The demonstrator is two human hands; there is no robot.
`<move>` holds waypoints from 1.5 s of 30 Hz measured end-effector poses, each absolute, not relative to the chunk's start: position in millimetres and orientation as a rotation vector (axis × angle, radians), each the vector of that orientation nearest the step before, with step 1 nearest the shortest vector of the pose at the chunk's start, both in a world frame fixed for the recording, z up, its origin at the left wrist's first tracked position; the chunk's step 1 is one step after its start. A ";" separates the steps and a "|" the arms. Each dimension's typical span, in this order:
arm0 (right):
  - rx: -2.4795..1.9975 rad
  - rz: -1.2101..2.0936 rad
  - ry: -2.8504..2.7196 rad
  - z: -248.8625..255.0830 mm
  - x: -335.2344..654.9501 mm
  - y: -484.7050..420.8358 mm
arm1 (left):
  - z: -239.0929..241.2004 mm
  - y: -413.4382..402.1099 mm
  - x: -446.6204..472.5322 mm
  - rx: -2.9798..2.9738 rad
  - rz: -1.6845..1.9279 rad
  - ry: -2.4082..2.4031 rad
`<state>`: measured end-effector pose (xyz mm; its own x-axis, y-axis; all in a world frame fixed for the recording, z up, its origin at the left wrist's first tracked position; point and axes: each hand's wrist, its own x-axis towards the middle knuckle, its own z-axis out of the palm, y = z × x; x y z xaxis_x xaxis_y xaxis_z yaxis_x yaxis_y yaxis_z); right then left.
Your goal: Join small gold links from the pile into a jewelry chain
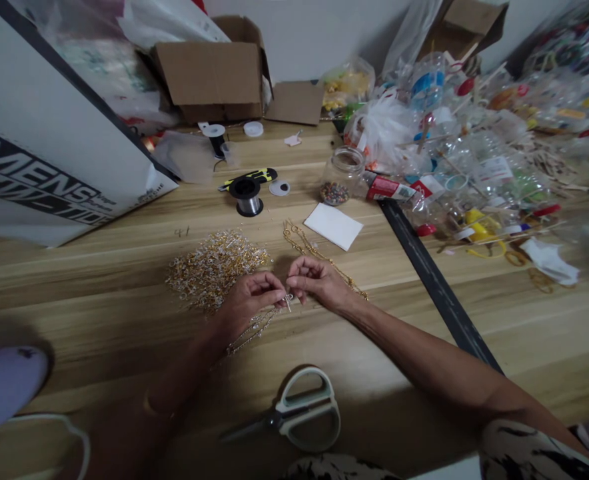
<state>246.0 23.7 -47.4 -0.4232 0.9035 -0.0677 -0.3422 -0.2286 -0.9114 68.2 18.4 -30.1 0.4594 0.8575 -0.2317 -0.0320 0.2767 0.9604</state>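
Note:
My left hand (255, 299) pinches a small silvery charm (288, 300) between thumb and fingertips. Facing it, my right hand (318, 283) has its thumb and forefinger pressed together right beside the charm; whatever they grip is too small to make out. A thin silver-and-gold beaded chain (254, 331) trails down on the table below my left hand. Behind my right hand and wrist runs a gold chain (308, 247), partly hidden by them. Just left of my left hand lies a heap of tiny gold and silver pieces (212, 268).
Large scissors (302, 413) lie near the front edge. Further back are a wire spool (248, 198), a yellow-black cutter (262, 175), a jar of beads (342, 177) and white paper (333, 227). Plastic bottles (474, 153) crowd the right; a large printed box (49, 133) stands left.

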 end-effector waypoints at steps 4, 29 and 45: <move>-0.810 1.779 -1.104 -45.9 245.7 23.7 | -31.2 18.2 67.6 1.105 0.745 0.902; -0.917 1.614 -1.245 -39.7 242.5 16.3 | -28.8 18.1 68.2 1.141 0.782 0.954; -0.957 1.596 -1.271 -39.1 244.9 15.9 | -30.3 19.2 67.6 1.128 0.830 0.982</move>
